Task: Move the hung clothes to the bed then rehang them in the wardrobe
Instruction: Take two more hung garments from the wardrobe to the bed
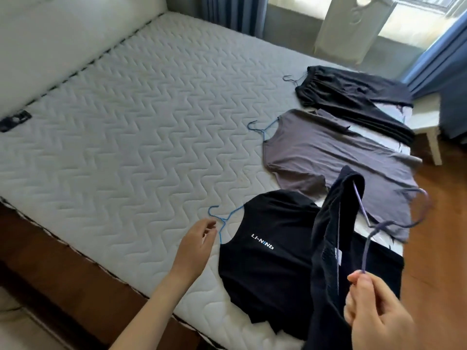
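Three garments lie on the quilted mattress (131, 127). Farthest is a black pair of trousers (353, 97) on a dark hanger. In the middle lies a grey T-shirt (328, 152) on a blue hanger. Nearest is a black T-shirt (265, 261) with white lettering on a blue wire hanger (222, 221). My left hand (199, 241) hovers beside that blue hanger's hook with fingers loosely curled, holding nothing. My right hand (374, 306) pinches one end of a purple hanger (394, 223). A dark garment (331, 248) hangs from it above the black T-shirt.
A white padded headboard (63, 41) runs along the far left. Blue curtains (434, 59) and a bright window fill the back right. A white stool (429, 127) stands on the wooden floor (439, 248) to the right of the bed. A small dark object (15, 120) lies at the mattress's left edge.
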The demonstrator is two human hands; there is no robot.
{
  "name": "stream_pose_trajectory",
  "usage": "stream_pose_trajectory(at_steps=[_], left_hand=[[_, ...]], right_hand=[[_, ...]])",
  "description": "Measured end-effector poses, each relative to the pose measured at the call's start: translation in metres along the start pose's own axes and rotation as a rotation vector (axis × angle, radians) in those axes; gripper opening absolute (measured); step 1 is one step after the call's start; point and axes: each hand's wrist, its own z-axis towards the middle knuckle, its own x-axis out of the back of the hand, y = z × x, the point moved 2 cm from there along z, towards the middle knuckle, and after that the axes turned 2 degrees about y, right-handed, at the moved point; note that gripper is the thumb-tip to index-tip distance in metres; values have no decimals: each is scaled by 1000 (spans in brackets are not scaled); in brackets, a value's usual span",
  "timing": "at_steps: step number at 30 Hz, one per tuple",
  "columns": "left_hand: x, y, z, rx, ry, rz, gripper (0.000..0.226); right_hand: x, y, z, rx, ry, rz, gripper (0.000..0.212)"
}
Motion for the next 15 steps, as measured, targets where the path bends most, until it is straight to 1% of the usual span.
stream_pose_trajectory(at_steps=[3,6,8,10,12,15], left_hand=[[39,27,-71,12,33,-60,20],[70,35,-142,31,89,-103,18],[83,23,-185,66,140,-127,16],[94,4,-225,106,231,-148,17],[103,-14,-258,176,330,-190,22],[119,-45,-305,322,469,-253,27]], right_hand=[[32,-45,-36,26,-145,33,30],[49,-70,-69,29,-298,102,27],[51,-72,-85,24,-407,112,26],[45,-67,-98,34,-505,103,28],[33,-63,-105,38,-583,65,32],[4,-64,-123,38,-708,16,29]])
